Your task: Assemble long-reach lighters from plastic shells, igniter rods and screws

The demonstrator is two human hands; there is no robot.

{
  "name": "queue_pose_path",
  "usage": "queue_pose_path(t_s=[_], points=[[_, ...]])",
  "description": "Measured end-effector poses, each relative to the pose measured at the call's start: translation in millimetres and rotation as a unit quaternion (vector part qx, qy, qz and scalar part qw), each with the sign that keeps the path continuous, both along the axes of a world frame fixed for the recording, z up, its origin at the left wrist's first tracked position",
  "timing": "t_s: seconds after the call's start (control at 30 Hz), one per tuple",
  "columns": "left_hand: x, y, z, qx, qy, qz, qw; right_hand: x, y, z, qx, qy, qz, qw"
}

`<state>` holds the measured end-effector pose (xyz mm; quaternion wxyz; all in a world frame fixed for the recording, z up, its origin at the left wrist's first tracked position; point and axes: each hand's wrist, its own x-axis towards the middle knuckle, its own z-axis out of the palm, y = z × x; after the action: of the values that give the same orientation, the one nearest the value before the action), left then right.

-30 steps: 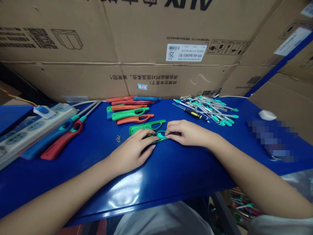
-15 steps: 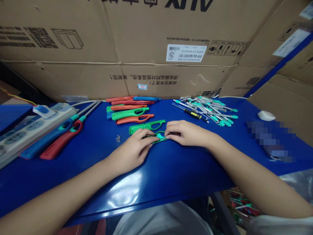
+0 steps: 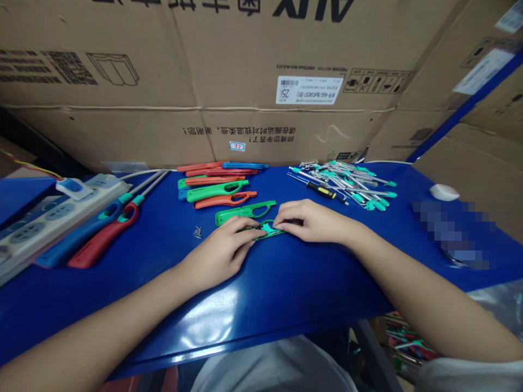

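Note:
My left hand (image 3: 231, 245) and my right hand (image 3: 308, 220) meet at the middle of the table over an open green lighter shell half (image 3: 272, 234). Fingers of the left pinch its left part, and a teal trigger piece (image 3: 267, 227) shows between the hands. The right hand's thumb and forefinger are closed at the shell's right end; part of the shell is hidden under both hands. Just behind lies another green lighter shell half (image 3: 245, 212), inner side up. Left of my left hand is a small heap of screws (image 3: 198, 232).
Red, orange, blue and green lighter handles (image 3: 216, 190) are stacked behind. A pile of metal lighter tubes (image 3: 351, 182) and a screwdriver (image 3: 322, 190) lie back right. Two finished-looking lighters (image 3: 93, 239) rest beside a power strip (image 3: 57, 212). A cardboard box (image 3: 245, 65) stands behind.
My right fingers have shifted slightly left along the shell, showing a little more of its lower right edge. My left hand has hardly moved; the view has shifted slightly.

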<state>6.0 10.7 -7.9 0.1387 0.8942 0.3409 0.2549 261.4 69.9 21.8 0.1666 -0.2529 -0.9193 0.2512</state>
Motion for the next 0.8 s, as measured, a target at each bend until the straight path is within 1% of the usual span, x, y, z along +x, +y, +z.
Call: queue_pose_path(t_s=[0.1,0.17,0.2,0.33,0.43,0.5,0.57,0.6,0.63,0.7,0.8], points=[[-0.6,0.2,-0.6,0.001,0.0,-0.001,1.0,-0.7,3.1,-6.7,0.078,0.024,-0.052,0.995],[-0.5,0.2,-0.7,0.002,-0.004,-0.002,1.0,-1.5,6.2,-12.5,0.132,0.005,-0.07,0.989],[-0.2,-0.1,-0.6,0.003,-0.007,-0.002,1.0,-1.9,7.8,-15.2,0.146,-0.009,-0.071,0.987],[1.8,-2.6,2.6,0.007,-0.025,0.006,1.0,-1.9,11.9,-19.5,0.145,-0.035,-0.072,0.986],[1.6,-3.7,7.9,0.017,-0.033,0.018,0.999,0.4,11.2,-15.4,0.15,-0.048,-0.074,0.985],[-1.0,-2.0,11.7,0.035,-0.032,0.037,0.998,2.4,9.8,-11.1,0.149,-0.048,-0.075,0.985],[-5.9,1.6,14.8,0.068,-0.023,0.062,0.995,3.7,8.5,-7.1,0.12,-0.016,-0.098,0.988],[-8.9,3.9,16.1,0.085,-0.012,0.072,0.994,3.9,8.0,-5.4,0.089,0.012,-0.118,0.989],[-12.1,6.3,17.2,0.101,0.0,0.079,0.992,3.8,7.5,-3.9,0.048,0.046,-0.141,0.988],[-17.9,10.5,19.3,0.118,0.027,0.086,0.989,2.8,6.9,-1.6,-0.051,0.11,-0.18,0.976],[-22.9,13.4,22.4,0.134,0.04,0.093,0.986,0.5,6.0,1.5,-0.192,0.155,-0.198,0.949]])
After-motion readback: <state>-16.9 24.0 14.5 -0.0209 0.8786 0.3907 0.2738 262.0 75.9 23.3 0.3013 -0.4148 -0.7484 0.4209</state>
